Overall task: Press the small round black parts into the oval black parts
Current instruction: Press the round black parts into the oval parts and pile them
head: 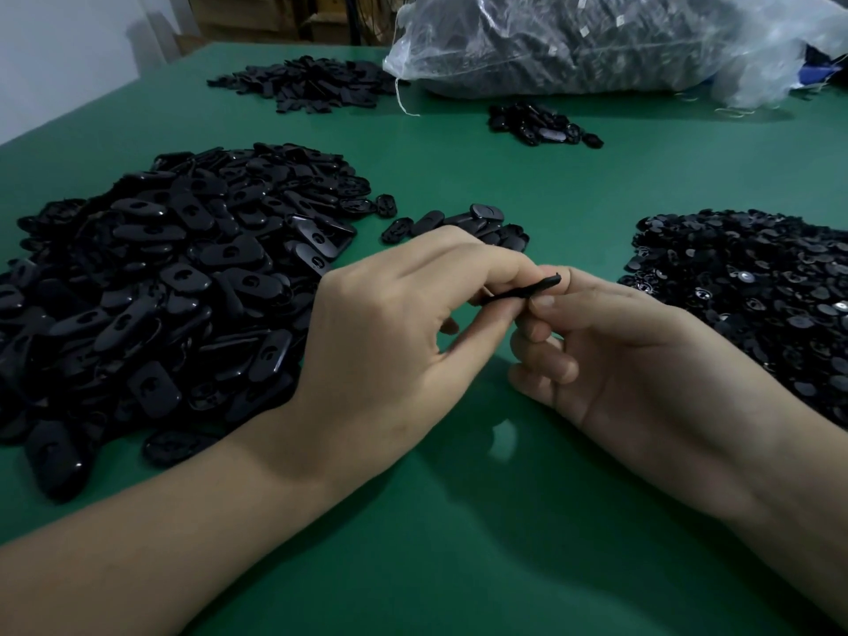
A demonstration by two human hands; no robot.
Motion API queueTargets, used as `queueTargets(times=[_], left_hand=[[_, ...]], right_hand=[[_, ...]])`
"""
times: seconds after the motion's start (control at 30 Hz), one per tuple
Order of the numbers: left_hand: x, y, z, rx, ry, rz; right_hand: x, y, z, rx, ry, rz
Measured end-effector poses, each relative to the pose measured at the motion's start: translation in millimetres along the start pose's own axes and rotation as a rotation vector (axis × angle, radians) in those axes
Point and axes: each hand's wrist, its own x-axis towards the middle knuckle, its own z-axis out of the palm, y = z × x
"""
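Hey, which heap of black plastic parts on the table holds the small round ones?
The heap of small round black parts on the far right, beside the right hand; the other heaps hold larger pieces.

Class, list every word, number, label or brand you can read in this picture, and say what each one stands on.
No text can be read.
Pale tags inside the clear plastic bag: too small and blurred to read.
Oval black parts, small round black parts, green table: no lettering visible.
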Motion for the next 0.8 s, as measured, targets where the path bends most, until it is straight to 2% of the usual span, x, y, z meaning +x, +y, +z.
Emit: queueTargets(times=[0.13,0.53,0.8], left_hand=[[0.9,0.0,0.6,0.047,-0.006,0.055],[2.9,3.1,1.3,0.019,-0.033,-0.085],[1.2,-1.0,1.3,0.05,-0.036,-0.018]], right_hand=[[-0.7,-0.8,-0.8,0.004,-0.006,0.012],[-0.4,0.1,-4.3,-0.05,-0.027,-0.018],[-0.1,2.9,-6.6,-0.038,-0.02,0.007]])
